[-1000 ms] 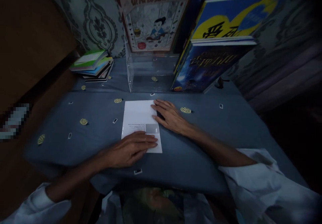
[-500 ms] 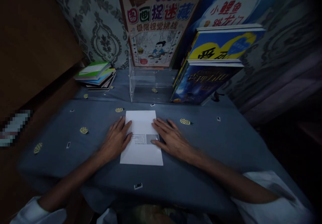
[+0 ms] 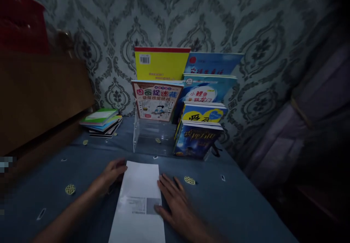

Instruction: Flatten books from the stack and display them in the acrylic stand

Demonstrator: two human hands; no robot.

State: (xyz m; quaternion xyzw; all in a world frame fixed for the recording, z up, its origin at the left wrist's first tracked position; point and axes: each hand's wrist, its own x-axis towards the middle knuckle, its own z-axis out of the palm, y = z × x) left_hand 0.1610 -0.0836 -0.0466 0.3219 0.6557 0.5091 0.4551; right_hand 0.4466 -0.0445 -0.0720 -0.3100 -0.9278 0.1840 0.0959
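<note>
A white booklet (image 3: 138, 183) lies at the table's front, running out of the bottom of the view. Printed on it are small lines of text and a grey box. Bent fingers of my left hand (image 3: 113, 173) close at the booklet's upper left edge, though motion blurs them and partly hides the grip. My right hand (image 3: 177, 206) rests along the right edge with its fingers spread, the thumb over the grey box.
Behind the booklet stands a clear acrylic rack (image 3: 153, 149). It holds upright books, among them a brown picture book (image 3: 157, 102) and a dark blue book (image 3: 195, 141). A pile of thin books (image 3: 101, 122) lies back left, beside a brown wooden panel (image 3: 43, 97). Patterned wall behind.
The view has tilted up, bringing more wall and the rack's back books into sight. My left hand has gone from lying flat on the booklet to its upper left edge; the right stays.
</note>
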